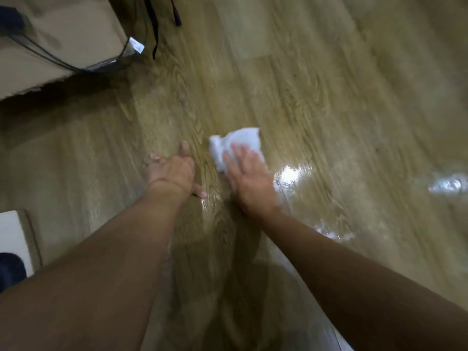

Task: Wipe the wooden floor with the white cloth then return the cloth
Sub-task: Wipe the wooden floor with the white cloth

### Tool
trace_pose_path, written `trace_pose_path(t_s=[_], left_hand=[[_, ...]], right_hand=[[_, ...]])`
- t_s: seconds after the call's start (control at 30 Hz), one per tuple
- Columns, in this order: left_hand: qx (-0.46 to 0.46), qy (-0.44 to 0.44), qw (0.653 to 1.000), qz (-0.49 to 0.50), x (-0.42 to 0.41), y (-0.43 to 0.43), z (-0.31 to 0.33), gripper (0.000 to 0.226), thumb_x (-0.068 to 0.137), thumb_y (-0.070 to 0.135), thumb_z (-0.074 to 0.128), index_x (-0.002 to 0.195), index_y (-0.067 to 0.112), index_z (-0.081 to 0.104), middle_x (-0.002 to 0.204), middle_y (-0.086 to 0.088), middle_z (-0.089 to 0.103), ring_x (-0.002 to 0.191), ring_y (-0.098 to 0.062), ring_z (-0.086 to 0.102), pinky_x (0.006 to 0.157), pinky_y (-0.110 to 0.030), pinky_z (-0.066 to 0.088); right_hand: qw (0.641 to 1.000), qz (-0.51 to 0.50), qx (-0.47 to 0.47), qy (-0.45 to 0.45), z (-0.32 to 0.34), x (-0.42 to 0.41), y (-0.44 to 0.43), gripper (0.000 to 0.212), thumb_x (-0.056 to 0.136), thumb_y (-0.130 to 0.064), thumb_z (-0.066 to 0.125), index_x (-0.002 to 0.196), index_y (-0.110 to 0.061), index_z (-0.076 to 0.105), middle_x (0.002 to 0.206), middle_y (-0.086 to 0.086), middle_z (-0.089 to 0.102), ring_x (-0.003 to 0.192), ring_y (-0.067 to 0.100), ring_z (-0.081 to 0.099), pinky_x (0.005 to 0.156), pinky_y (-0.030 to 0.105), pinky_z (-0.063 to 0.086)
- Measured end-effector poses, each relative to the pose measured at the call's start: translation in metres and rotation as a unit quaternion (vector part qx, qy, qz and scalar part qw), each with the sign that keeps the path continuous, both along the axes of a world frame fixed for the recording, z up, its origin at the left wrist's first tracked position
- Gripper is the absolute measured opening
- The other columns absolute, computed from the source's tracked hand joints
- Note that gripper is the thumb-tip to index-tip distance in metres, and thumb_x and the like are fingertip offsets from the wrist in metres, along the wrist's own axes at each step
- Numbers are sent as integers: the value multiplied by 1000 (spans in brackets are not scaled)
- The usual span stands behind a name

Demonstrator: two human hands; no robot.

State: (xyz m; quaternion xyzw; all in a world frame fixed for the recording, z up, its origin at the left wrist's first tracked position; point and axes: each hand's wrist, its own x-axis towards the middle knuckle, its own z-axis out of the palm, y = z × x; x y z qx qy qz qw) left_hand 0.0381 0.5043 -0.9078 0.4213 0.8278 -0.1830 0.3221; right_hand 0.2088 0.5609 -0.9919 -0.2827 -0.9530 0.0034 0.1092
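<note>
Two bare forearms (96, 279) stretch forward, both hands down on the wooden floor (316, 97). Right hand (249, 178) lies flat, fingers straight, pressing the one white cloth (238, 141), which bunches out ahead and to the left of its fingertips. Left hand (172, 171), just left of the cloth and not touching it, is splayed on the boards. Well beyond it, one cardboard box (63, 41) and black cables (154, 34).

glossy wood-grain floor (316, 92) with bright glare (290, 174) near the middle. a cardboard box (65, 31) sits at the upper left, black cables (155, 34) just beside it. a blurred white slab (11, 234) lies at the left edge.
</note>
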Motion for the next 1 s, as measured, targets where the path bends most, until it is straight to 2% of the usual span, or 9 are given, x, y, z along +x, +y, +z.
trace_pose_path(t_s=[0.07, 0.17, 0.27, 0.37, 0.5, 0.63, 0.8, 0.9, 1.0], left_hand=[[29, 0, 999, -37, -2, 0, -3, 129, 60, 58, 81, 151, 34, -8, 153, -30, 11, 143, -45, 9, 110, -59, 26], [82, -2, 988, -129, -2, -3, -5, 118, 63, 56, 79, 150, 41, 1, 158, -11, -2, 145, -38, 5, 112, -54, 24], [61, -9, 985, -161, 8, 6, -2, 114, 70, 41, 81, 151, 37, 0, 160, -6, -12, 146, -37, 0, 113, -54, 23], [30, -10, 988, -151, 20, 22, -2, 116, 72, 35, 81, 153, 25, -1, 158, -15, -16, 145, -42, -4, 112, -56, 26], [87, -61, 983, -153, 41, 45, -4, 128, 59, 63, 79, 152, 28, -2, 159, -7, -19, 146, -37, -9, 113, -61, 18], [53, -39, 986, -153, 70, 61, -5, 139, 52, 63, 82, 150, 35, -12, 158, -13, -20, 142, -48, -9, 106, -71, 16], [6, -27, 990, -136, 80, 76, -5, 148, 50, 52, 89, 149, 27, -19, 155, -23, -20, 139, -55, -9, 105, -72, 17], [-13, -15, 991, -134, 84, 81, -3, 151, 50, 47, 90, 148, 22, -22, 154, -27, -21, 139, -56, -8, 105, -71, 20], [-35, 12, 991, -125, 94, 87, -3, 153, 50, 39, 93, 148, 15, -22, 152, -32, -17, 140, -54, -3, 107, -65, 27]], right_hand=[[984, 159, -68, -31, 7, 35, -13, 48, 97, -17, 37, 144, -10, 41, 150, 16, 37, 142, 33, 27, 118, 45, 16], [965, 234, -93, -69, 25, 81, 31, 44, 100, -26, 37, 143, -18, 41, 150, 12, 38, 139, 28, 33, 117, 39, 20], [997, 22, -65, -48, 24, 103, 92, 48, 101, -31, 37, 147, -18, 34, 152, 17, 33, 138, 36, 34, 113, 40, 23], [977, -205, -58, 16, 14, 82, 107, 46, 102, -24, 40, 144, -5, 37, 150, 22, 33, 139, 41, 29, 116, 51, 21], [997, -63, 9, -32, 0, 75, 74, 47, 103, -23, 36, 146, -5, 29, 148, 24, 37, 136, 43, 35, 116, 50, 14], [986, 136, -73, -63, 19, 143, 49, 43, 102, -26, 38, 141, -11, 46, 149, 15, 40, 138, 28, 35, 117, 45, 22], [993, -87, -70, -36, 23, 152, 132, 53, 96, -37, 37, 143, -13, 41, 148, 19, 39, 133, 42, 39, 111, 51, 31], [972, -222, -75, -6, 17, 104, 143, 57, 94, -37, 41, 143, -7, 40, 152, 21, 31, 139, 44, 28, 113, 53, 19], [982, -176, -66, 12, 10, 85, 94, 53, 97, -34, 39, 140, -3, 44, 147, 23, 38, 136, 42, 35, 113, 55, 24]])
